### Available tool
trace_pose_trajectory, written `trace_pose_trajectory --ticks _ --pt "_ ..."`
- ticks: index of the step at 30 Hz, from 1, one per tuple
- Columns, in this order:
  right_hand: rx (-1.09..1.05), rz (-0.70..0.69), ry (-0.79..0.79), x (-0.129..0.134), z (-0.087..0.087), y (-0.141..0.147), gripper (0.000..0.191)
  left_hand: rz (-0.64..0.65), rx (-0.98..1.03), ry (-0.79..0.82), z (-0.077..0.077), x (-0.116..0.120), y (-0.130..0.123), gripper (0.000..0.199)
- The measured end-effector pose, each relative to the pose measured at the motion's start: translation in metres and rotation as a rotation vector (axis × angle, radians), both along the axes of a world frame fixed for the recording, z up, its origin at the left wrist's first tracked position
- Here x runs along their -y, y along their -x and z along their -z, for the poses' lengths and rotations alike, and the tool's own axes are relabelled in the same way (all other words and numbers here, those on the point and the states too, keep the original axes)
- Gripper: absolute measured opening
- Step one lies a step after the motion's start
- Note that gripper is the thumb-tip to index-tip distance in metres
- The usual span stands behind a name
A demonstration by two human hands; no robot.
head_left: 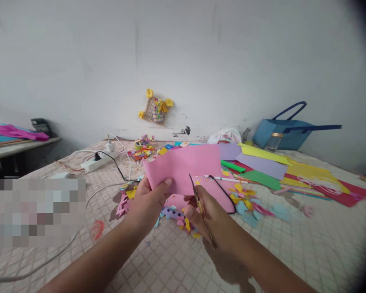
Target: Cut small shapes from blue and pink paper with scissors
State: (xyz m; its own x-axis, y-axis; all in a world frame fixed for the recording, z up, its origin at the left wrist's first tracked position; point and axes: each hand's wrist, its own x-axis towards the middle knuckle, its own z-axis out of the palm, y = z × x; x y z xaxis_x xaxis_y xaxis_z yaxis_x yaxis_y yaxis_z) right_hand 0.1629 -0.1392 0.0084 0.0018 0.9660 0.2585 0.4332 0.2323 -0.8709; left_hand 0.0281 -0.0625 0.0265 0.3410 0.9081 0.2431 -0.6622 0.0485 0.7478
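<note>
A pink craft sheet (189,165) is held up above the table, its left end curling toward me. My left hand (151,193) pinches that end, thumb lying flat on the near face. In my right hand (209,209) is a pair of scissors (199,203), the tip pointing up and away in front of the sheet's lower edge. Fingertips of my right hand are close to that lower edge; whether they touch it I cannot tell. Beneath the hands lie a purple strip with dark dots (171,213) and small coloured cutouts (187,226).
A white power strip (99,160) with cables stands at the left. To the right are yellow and blue petal cutouts (247,203), a green roll (232,166) and stacked coloured sheets (262,160). A blue bag (293,132) and a glass jar (273,141) stand by the wall.
</note>
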Motion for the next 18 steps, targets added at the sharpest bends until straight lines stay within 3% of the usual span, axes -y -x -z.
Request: trace_pose_trajectory --ticks 6,13,18 --pt "-0.071 0.018 -0.057 -0.003 -0.008 0.002 0.024 0.074 -0.076 0.004 0.008 0.007 -0.004 0.030" --pt "0.006 0.080 -0.155 -0.008 -0.003 -0.005 0.029 0.081 -0.083 0.004 0.009 0.010 -0.005 0.030" --pt "-0.049 0.043 -0.107 -0.010 -0.003 -0.004 0.027 0.104 -0.077 -0.040 0.008 0.009 -0.005 0.027"
